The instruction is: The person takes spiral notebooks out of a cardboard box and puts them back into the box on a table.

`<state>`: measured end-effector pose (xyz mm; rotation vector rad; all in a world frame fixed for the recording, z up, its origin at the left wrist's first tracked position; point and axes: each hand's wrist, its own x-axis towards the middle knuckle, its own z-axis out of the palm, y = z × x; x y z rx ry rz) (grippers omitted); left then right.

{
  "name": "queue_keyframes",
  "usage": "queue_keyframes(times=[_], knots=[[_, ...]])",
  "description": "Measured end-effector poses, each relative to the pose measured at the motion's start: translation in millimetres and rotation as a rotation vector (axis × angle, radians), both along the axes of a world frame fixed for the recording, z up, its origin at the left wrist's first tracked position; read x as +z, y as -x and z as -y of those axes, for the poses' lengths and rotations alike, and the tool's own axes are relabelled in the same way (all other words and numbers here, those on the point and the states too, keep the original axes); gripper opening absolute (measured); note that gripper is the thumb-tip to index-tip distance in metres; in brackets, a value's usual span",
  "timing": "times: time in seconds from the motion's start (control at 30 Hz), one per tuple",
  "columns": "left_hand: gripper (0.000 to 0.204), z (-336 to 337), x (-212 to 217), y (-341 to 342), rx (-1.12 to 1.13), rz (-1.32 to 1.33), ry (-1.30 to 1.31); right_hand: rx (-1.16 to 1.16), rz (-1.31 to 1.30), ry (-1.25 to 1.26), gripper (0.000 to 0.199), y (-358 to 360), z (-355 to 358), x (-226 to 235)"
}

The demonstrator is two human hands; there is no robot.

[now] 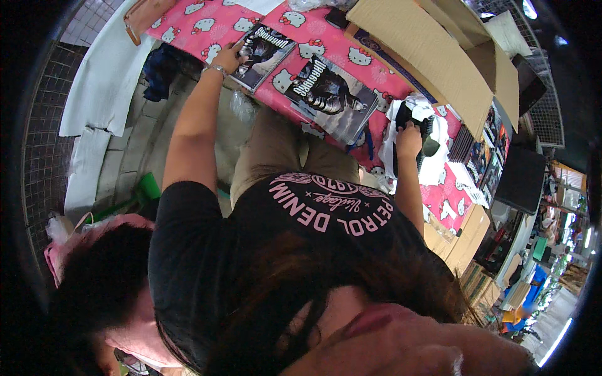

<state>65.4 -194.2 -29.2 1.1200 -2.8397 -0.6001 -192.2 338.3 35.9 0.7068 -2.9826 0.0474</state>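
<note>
Nearest the lens I see a black shirt [251, 250], beyond which the left hand [227, 59], fingers spread flat, steadies a book [263, 55] at upper centre, while the right hand [409, 141] clenches a dark bundle [414, 119] on the pink tablecloth [207, 25].

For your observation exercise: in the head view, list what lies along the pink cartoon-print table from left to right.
Left hand on a dark book → second dark book → right hand on a black object over white wrapping → row of upright books.
</note>
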Motion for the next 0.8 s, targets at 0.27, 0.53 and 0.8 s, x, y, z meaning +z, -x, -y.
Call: queue_keyframes(times=[0.27, 0.53, 0.8], knots=[[0.065, 3, 2, -10, -0.022, -0.038, 0.050, 0.017, 0.105, 0.442, 0.030, 16, -8, -7], [0.031, -190, 108, 144, -0.614, -0.587, -0.058, -0.271, 0.652, 1.331, 0.029, 31, -24, 34], [0.025, -249, 83, 184, -0.703, -0.276, -0.178, 0.013, 0.538, 0.969, 0.042, -14, -14, 76]])
